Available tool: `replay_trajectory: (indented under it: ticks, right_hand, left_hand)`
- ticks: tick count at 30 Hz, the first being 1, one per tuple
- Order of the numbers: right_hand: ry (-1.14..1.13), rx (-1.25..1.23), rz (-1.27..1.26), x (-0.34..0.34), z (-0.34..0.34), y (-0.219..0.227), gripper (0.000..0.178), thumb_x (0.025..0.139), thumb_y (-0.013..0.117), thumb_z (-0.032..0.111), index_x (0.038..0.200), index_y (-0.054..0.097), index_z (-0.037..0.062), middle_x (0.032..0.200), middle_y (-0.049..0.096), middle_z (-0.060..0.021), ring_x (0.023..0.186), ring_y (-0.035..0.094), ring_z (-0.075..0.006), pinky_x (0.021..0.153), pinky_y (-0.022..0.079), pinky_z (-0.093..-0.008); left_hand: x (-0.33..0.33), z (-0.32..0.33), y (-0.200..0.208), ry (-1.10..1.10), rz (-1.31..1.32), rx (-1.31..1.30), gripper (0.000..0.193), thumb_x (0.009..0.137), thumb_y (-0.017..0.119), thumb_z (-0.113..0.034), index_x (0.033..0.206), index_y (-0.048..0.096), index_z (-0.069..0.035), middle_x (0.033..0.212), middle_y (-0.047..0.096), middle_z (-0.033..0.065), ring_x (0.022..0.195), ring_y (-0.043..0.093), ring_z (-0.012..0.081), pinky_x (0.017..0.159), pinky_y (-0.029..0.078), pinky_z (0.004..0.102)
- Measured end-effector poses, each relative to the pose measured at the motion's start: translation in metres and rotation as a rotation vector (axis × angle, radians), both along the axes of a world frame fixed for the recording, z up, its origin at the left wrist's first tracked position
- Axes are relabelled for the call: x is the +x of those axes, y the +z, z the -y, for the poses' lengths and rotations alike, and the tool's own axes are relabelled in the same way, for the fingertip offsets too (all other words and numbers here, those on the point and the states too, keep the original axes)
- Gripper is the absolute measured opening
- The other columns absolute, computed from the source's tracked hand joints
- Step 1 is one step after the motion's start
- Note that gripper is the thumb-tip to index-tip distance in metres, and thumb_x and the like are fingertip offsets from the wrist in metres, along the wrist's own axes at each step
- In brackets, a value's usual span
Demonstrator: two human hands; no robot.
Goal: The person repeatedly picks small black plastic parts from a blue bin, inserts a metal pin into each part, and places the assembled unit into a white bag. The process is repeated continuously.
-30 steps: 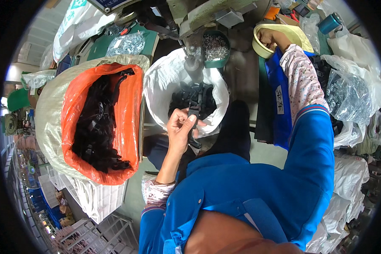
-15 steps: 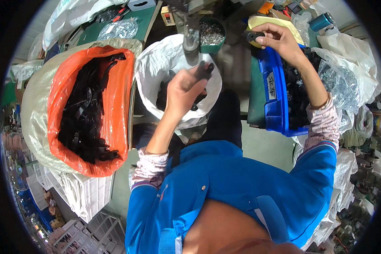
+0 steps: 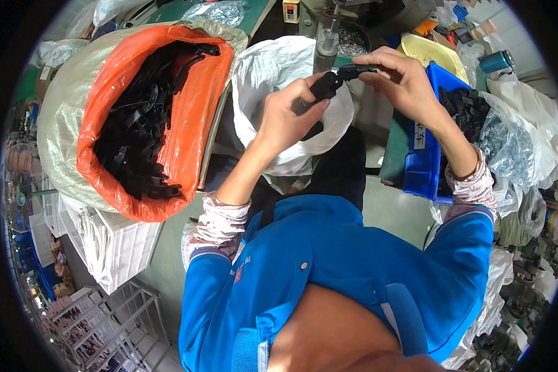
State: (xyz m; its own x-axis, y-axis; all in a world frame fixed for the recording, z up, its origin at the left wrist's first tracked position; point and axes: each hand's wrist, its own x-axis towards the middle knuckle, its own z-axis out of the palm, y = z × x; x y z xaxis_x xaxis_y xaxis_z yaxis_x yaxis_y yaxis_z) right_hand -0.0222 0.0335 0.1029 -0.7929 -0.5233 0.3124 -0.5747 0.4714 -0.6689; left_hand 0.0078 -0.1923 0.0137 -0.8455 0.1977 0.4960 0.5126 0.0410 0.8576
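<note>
My left hand [image 3: 288,118] grips a black plastic part [image 3: 321,88] above a white bag [image 3: 266,68]. My right hand [image 3: 398,77] pinches a second small black piece [image 3: 356,70] and holds it against the top of the first one. The two hands meet just over the bag's mouth. A blue bin [image 3: 429,155] with more black parts [image 3: 467,108] lies under my right forearm.
A large sack with an orange liner [image 3: 192,133] full of black plastic pieces [image 3: 139,130] stands at my left. A yellow bowl [image 3: 429,51], a metal cylinder [image 3: 326,44], clear bags of small metal parts [image 3: 508,152] and a white crate [image 3: 115,245] surround me.
My right hand came back from the yellow bowl and blue bin with a small black piece and joined my left hand, which lifted its part slightly over the white bag.
</note>
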Motion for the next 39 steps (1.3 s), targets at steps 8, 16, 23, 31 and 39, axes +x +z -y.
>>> replay_trajectory:
  ticks: [8,16,23,31,39]
  right_hand:
    - [-0.031,0.040,-0.125,0.000,0.009,-0.003,0.025,0.081,0.066,-0.001,0.106,0.065,0.0045,0.083,0.057,-0.0025,0.067,0.051,-0.0072,0.058,0.038,-0.0194]
    - [-0.086,-0.080,0.070,-0.002,0.016,-0.010,0.022,0.082,0.066,0.003,0.104,0.065,0.0020,0.082,0.061,-0.0079,0.065,0.060,-0.0126,0.058,0.047,-0.0248]
    - [-0.014,-0.145,-0.062,-0.016,0.019,-0.025,0.024,0.080,0.068,0.003,0.104,0.065,0.0022,0.080,0.062,-0.0098,0.064,0.062,-0.0145,0.057,0.049,-0.0257]
    - [-0.062,-0.176,-0.297,-0.039,0.025,-0.022,0.025,0.078,0.069,0.002,0.104,0.066,0.0028,0.082,0.064,-0.0111,0.065,0.061,-0.0185,0.058,0.048,-0.0272]
    - [-0.228,-0.088,-0.293,-0.057,0.021,-0.005,0.025,0.080,0.071,0.019,0.100,0.069,0.0038,0.089,0.067,-0.0165,0.071,0.067,-0.0236,0.062,0.051,-0.0295]
  left_hand:
    - [-0.003,-0.001,0.006,0.075,-0.113,-0.084,0.026,0.075,0.070,0.000,0.074,0.044,0.000,0.112,0.065,0.0153,0.073,0.065,0.0189,0.061,0.050,0.0269]
    - [-0.018,0.005,0.013,0.094,-0.186,-0.225,0.024,0.073,0.071,-0.003,0.075,0.047,-0.001,0.113,0.064,0.0124,0.076,0.066,0.0299,0.062,0.052,0.0307]
    - [-0.030,0.005,0.015,0.164,-0.339,-0.312,0.021,0.072,0.070,-0.004,0.071,0.049,-0.001,0.112,0.064,0.0120,0.078,0.065,0.0295,0.062,0.052,0.0315]
    - [-0.061,0.007,0.039,0.213,-0.518,-0.405,0.025,0.069,0.070,0.004,0.069,0.045,0.001,0.110,0.065,0.0141,0.072,0.064,0.0270,0.062,0.050,0.0300]
    - [-0.087,0.005,0.062,0.141,-0.439,-0.406,0.024,0.075,0.070,-0.003,0.071,0.046,0.000,0.101,0.067,0.0112,0.055,0.050,0.0200,0.054,0.045,0.0282]
